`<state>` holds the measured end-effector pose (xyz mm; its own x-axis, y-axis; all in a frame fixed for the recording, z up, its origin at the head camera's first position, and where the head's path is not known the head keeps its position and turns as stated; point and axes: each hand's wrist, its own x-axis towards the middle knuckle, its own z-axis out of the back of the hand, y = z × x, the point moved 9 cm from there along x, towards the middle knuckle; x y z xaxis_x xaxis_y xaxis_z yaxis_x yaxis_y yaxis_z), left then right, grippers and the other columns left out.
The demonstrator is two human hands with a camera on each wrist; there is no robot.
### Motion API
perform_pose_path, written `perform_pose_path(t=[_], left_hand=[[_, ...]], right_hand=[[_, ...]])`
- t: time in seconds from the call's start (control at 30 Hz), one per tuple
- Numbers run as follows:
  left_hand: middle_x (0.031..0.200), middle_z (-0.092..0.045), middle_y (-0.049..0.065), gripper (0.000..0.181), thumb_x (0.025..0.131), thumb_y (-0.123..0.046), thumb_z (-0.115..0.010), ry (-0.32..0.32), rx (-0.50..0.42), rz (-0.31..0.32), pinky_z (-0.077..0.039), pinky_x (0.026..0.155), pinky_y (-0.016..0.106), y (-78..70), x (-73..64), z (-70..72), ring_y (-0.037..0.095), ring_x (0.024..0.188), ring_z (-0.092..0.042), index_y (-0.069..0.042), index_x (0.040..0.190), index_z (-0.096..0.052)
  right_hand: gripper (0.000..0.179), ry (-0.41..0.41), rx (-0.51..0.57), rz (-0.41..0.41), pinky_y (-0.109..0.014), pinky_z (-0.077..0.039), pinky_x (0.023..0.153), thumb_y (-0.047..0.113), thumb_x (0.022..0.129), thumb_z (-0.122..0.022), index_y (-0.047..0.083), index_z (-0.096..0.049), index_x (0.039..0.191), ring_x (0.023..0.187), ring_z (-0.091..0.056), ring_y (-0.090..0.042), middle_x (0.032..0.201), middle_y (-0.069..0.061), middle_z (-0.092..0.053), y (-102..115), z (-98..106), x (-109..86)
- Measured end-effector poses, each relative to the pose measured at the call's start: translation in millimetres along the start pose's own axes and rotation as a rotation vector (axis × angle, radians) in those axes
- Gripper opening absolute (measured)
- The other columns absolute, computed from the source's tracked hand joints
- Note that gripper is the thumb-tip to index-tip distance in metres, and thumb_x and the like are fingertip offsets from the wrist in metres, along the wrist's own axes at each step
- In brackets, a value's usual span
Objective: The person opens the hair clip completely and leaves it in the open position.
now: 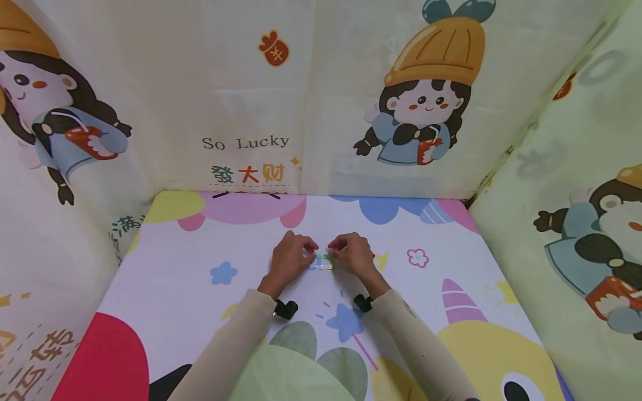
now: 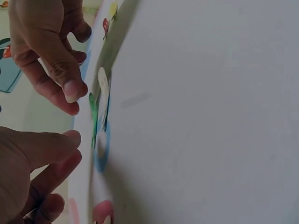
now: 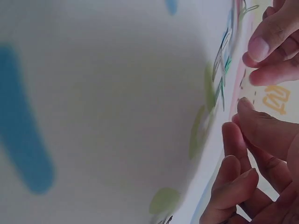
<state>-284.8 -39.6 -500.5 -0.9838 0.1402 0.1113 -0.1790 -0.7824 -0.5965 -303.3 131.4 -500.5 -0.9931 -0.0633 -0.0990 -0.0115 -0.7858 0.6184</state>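
Sleeves (image 1: 225, 345): nearer than green clip (image 2: 94, 111)
Left hand (image 1: 292, 256), right hand (image 1: 354, 255): flanking it, loose-fingered, seemingly empty
Clip step: probably reaching (thin thing); next needs pinching

The back wall sheet (image 1: 333, 111) read "So Lucky" (image 1: 246, 142) above "發大财" (image 1: 248, 174). The left wall sheet (image 1: 65, 250) bore "满" (image 1: 118, 225) and "转" (image 1: 52, 345).

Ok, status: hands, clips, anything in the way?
Left hand and right hand either side of green clip, no grip visible. Pale clip beside it, nearer the person. No obstruction seen.
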Motion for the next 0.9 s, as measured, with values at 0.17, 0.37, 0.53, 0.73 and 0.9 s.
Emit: perform_pose_path(t=[0.17,0.37,0.53,0.73,0.9], left_hand=[[0.093,-0.076,-0.002,0.014,0.089,-0.018,-0.087,-0.004,0.075,-0.017,-0.048,0.074,0.031,-5.7,1.1,-5.2,0.017,0.092,-0.052,-0.019,0.102,-0.083],[0.092,-0.073,-0.002,0.009,0.092,-0.019,-0.085,0.024,0.088,0.007,-0.047,0.074,0.029,-5.2,2.0,-11.2,0.015,0.091,-0.050,-0.020,0.101,-0.084],[0.090,-0.073,-0.002,0.007,0.092,-0.017,-0.084,0.028,0.069,0.006,-0.045,0.073,0.029,-5.1,1.5,-12.2,0.016,0.089,-0.049,-0.020,0.098,-0.084],[0.092,-0.076,-0.002,0.008,0.092,-0.016,-0.084,0.016,0.028,0.000,-0.044,0.074,0.030,-4.1,0.0,-11.8,0.016,0.090,-0.050,-0.020,0.099,-0.084],[0.095,-0.079,-0.002,0.011,0.094,-0.012,-0.080,-0.025,-0.072,0.001,-0.043,0.077,0.032,-1.7,-2.5,-4.0,0.017,0.090,-0.053,-0.019,0.102,-0.084]], right_hand=[[0.008,0.031,-0.021,0.012,-0.044,-0.049,0.085,0.016,0.088,-0.087,0.019,-0.083,0.094,0.086,-0.068,-0.019,0.085,0.002,-0.077,-0.5,-3.6,-2.0],[0.006,0.038,-0.022,0.038,-0.037,-0.049,0.080,0.014,0.088,-0.086,0.017,-0.083,0.092,0.078,-0.064,-0.017,0.080,0.002,-0.075,2.7,-8.6,-1.7],[0.003,0.048,-0.013,0.021,-0.034,-0.045,0.076,0.014,0.089,-0.085,0.015,-0.082,0.091,0.077,-0.061,-0.018,0.076,0.001,-0.071,0.4,-11.1,-0.8],[0.005,0.073,0.042,0.005,-0.034,-0.046,0.079,0.014,0.094,-0.080,0.010,-0.079,0.094,0.082,-0.060,-0.019,0.082,-0.001,-0.070,-2.1,-13.2,-1.3],[0.005,0.061,0.135,-0.002,-0.032,-0.048,0.078,0.013,0.096,-0.079,0.008,-0.077,0.097,0.083,-0.060,-0.020,0.087,-0.003,-0.070,-1.1,-11.3,-2.4]])
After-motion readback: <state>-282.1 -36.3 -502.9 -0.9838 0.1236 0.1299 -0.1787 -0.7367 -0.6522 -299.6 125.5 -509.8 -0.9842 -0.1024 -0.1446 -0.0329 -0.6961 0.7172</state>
